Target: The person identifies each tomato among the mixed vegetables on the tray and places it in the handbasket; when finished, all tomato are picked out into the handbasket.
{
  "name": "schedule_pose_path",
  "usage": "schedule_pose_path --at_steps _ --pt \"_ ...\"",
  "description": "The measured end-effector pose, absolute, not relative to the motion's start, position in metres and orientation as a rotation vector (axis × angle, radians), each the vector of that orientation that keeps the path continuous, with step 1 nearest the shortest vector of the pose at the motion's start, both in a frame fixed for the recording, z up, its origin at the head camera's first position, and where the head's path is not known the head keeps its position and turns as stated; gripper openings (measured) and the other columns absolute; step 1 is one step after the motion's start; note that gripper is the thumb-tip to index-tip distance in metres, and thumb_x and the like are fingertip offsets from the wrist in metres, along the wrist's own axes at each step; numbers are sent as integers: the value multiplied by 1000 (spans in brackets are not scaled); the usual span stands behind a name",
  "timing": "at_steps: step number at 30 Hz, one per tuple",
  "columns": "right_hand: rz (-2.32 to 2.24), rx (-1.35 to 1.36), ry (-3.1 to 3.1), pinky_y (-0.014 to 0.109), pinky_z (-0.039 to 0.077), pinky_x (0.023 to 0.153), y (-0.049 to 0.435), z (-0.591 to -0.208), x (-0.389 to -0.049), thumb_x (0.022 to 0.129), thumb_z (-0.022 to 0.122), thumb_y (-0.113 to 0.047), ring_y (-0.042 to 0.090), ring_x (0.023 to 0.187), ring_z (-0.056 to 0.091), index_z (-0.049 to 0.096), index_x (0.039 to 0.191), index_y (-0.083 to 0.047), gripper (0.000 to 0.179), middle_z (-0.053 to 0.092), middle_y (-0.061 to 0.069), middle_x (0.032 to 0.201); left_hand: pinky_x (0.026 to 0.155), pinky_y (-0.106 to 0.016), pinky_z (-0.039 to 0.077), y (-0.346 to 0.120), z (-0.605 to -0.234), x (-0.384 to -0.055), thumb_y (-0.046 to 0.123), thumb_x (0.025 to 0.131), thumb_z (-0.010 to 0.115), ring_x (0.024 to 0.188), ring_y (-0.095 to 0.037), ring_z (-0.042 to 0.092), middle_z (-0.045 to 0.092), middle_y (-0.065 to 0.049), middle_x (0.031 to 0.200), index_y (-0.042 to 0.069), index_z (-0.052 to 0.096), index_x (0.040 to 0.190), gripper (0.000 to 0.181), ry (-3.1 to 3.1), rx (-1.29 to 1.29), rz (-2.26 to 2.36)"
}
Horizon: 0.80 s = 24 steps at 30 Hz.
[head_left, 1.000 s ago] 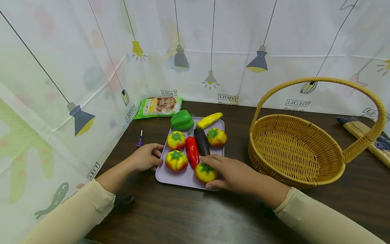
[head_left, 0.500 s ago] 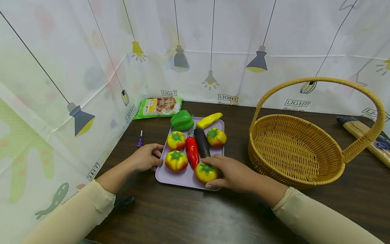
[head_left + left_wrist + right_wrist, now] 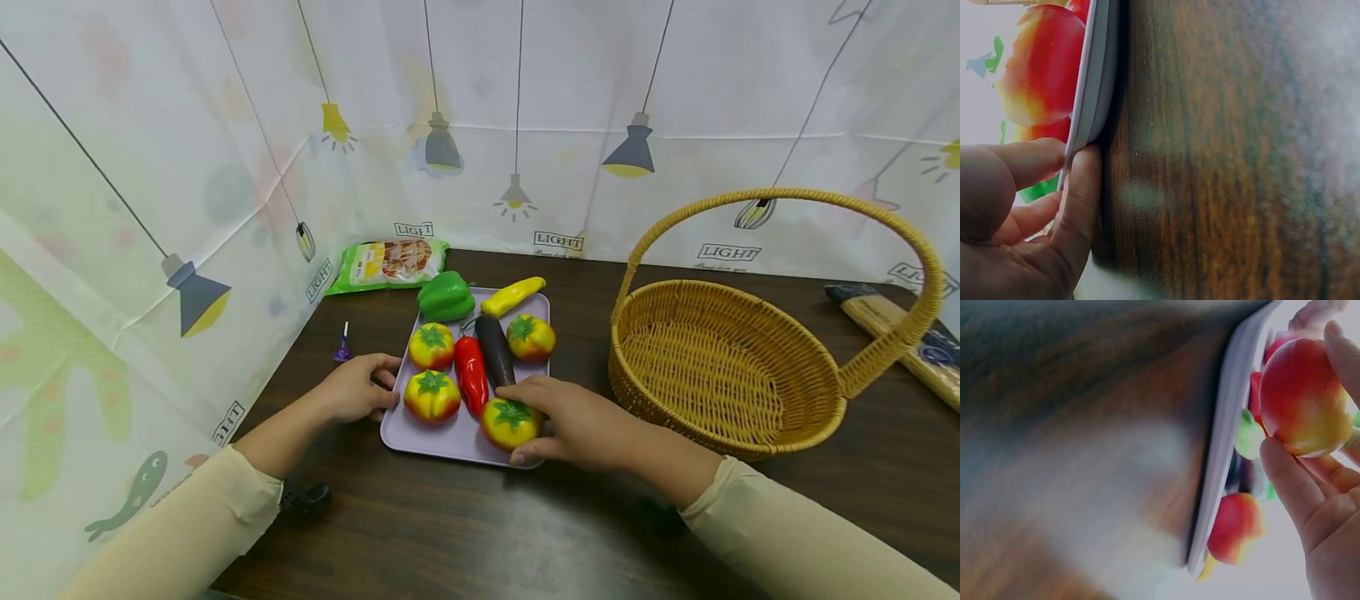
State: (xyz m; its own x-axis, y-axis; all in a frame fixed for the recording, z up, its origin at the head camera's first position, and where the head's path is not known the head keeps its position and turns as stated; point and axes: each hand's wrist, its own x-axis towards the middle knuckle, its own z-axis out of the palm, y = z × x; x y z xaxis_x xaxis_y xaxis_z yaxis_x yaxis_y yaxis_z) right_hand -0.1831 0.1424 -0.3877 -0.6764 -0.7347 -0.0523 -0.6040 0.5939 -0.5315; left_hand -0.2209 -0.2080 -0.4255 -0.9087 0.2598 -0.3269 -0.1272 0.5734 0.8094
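Observation:
In the head view, my left hand (image 3: 362, 388) pinches the left rim of a lilac tray (image 3: 442, 446); the left wrist view has the thumb inside the rim and a finger outside. My right hand (image 3: 576, 423) grips a yellow-and-red toy tomato (image 3: 510, 423) with a green leafy top, at the tray's near right corner. In the right wrist view, thumb and fingers surround this tomato (image 3: 1304, 397). Also on the tray are three similar tomatoes, one of them at the near left (image 3: 432, 397), a red pepper (image 3: 471, 375), an eggplant (image 3: 495, 350), a green bell pepper (image 3: 446, 297) and a yellow pepper (image 3: 513, 297).
A wicker basket (image 3: 720, 375) with a tall handle stands right of the tray. Behind the tray lies a green food packet (image 3: 390, 262); a purple lollipop (image 3: 343, 346) is at the left. A long packet (image 3: 885, 321) lies far right, near the patterned cloth wall.
My right hand has closed round the tomato and shifted it slightly to the right. The left hand keeps its place on the tray rim. The head view has turned slightly.

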Motion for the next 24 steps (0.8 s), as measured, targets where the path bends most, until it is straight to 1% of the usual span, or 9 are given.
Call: schedule_pose_path --at_steps 8,16,18,21,24 --pt "-719 -1107 2642 40 50 100 156 -369 -181 83 84 -44 14 114 56 53 148 -15 77 57 1 135 68 -37 61 -208 -424 -220 2 92 72 77 -25 64 56 -18 111 -2 47 147 60 2399 115 1271" --pt "-718 -1052 2745 40 55 93 175 -343 -181 80 83 -49 18 108 57 52 150 -23 80 55 2 134 67 -37 61 -207 -423 -219 2 92 72 77 -24 64 56 -18 111 -2 47 147 60 2406 118 1264" --pt "-719 -1046 2768 40 55 91 180 -336 -182 80 81 -52 18 106 56 52 150 -21 81 56 1 132 68 -37 61 -207 -423 -219 2 92 72 77 -24 64 56 -18 111 -2 47 147 60 2408 116 1263" --pt "-711 -999 2802 38 55 89 188 -326 -183 80 81 -52 17 103 56 52 149 -21 81 56 -1 129 68 -37 61 -207 -423 -219 2 93 71 78 -24 64 56 -18 111 -2 47 147 60 2406 114 1267" --pt "-729 -965 2828 39 56 88 195 -320 -185 81 82 -50 19 103 56 52 149 -19 81 57 2 128 68 -37 61 -206 -423 -219 2 93 71 78 -24 64 55 -18 111 -2 46 147 60 2403 111 1266"
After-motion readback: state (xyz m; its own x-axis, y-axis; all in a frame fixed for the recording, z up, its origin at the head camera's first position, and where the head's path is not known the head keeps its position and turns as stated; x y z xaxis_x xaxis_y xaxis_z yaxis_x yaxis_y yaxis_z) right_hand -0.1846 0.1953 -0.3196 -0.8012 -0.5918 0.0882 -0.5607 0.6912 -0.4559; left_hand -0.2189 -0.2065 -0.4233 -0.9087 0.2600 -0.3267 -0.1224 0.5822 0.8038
